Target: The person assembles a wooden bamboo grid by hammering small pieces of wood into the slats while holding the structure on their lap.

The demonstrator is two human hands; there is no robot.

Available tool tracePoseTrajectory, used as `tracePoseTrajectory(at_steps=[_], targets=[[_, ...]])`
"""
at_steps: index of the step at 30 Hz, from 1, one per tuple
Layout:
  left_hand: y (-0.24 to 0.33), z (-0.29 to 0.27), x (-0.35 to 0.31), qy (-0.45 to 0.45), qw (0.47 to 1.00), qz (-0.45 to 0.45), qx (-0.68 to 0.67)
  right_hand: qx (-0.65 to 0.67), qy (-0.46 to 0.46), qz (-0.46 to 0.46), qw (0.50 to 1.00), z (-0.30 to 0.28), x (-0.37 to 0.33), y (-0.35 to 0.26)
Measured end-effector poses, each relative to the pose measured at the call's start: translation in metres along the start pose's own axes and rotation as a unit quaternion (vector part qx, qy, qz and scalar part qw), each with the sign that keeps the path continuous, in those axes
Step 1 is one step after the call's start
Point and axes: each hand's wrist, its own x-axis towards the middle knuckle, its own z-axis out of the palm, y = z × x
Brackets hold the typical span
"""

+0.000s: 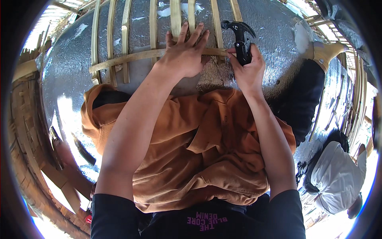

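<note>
The left hand (183, 59), fingers spread wide, lies over a long pale bamboo strip (131, 57) crossing flat bamboo slats (153, 24) on silver foil sheeting (274, 40); the right hand (250, 71) grips a black claw hammer (241, 40) near the strip's right end.

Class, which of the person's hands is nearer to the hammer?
Right: the right hand holds the hammer by its handle. The left hand is apart from it, to its left, spread over the wooden strips.
</note>
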Motion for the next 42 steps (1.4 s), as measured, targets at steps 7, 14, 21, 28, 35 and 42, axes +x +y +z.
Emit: tracePoseTrajectory(at_steps=[7,14,21,28,35,42], targets=[[-0.001,0.001,-0.002,0.041,0.999,0.021,-0.005,0.019,0.008,0.006,1.000,0.000,0.000,-0.001],[0.007,-0.006,0.003,0.029,0.999,0.015,0.022,0.012,0.005,0.007,1.000,0.001,-0.001,-0.004],[0.009,-0.003,0.001,0.026,0.998,0.005,0.051,0.015,0.001,0.015,1.000,0.004,-0.002,-0.005],[0.016,-0.001,-0.001,0.007,0.999,-0.004,0.043,0.002,-0.001,0.017,1.000,0.006,-0.001,-0.002],[0.013,0.005,0.000,0.036,0.999,0.001,-0.001,-0.003,0.006,0.024,1.000,0.008,0.000,-0.003],[0.015,0.001,-0.001,0.013,0.999,-0.008,0.030,-0.008,0.012,0.014,1.000,0.012,0.003,-0.001]])
